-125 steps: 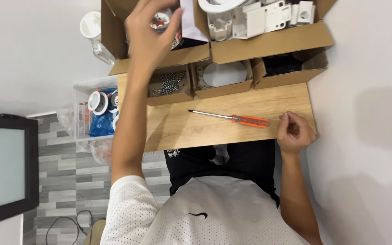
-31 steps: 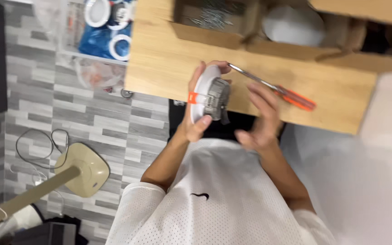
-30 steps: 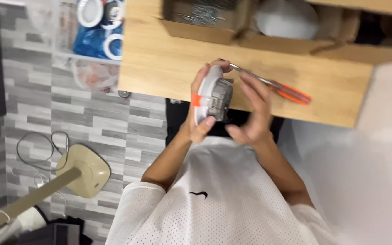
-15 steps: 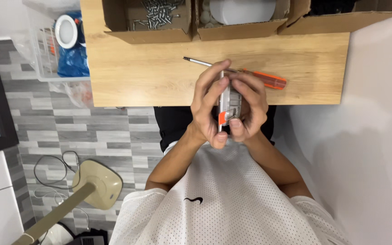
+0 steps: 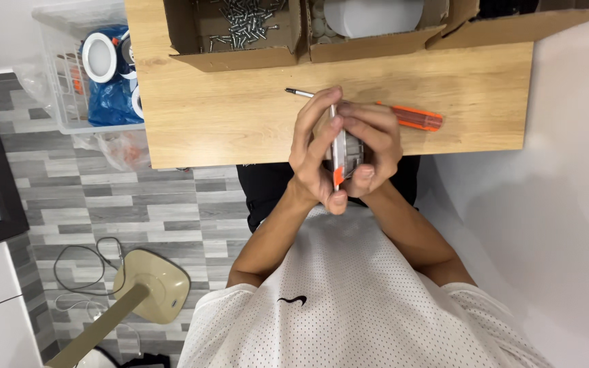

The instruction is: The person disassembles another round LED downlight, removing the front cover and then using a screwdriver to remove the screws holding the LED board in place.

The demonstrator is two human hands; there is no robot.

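Both my hands clasp a small round light fitting (image 5: pixel 343 153), white-rimmed with a grey metal back and an orange clip, held edge-on in front of my chest at the near edge of the wooden table (image 5: pixel 226 116). My left hand (image 5: pixel 313 153) wraps its left side, fingers over the rim. My right hand (image 5: pixel 375 146) covers its right side. An orange-handled screwdriver (image 5: pixel 410 117) lies on the table just behind my hands, partly hidden by them.
An open cardboard box of screws (image 5: pixel 240 24) and a box with a white round part (image 5: pixel 369 20) stand at the table's far edge. A clear plastic bin (image 5: pixel 90 68) with white rings stands left. A lamp base (image 5: pixel 155 283) and cables lie on the floor.
My left hand took the light fitting from the far boxes and brought it to my chest. My right hand joined it; both now hold it edge-on. The view has shifted.
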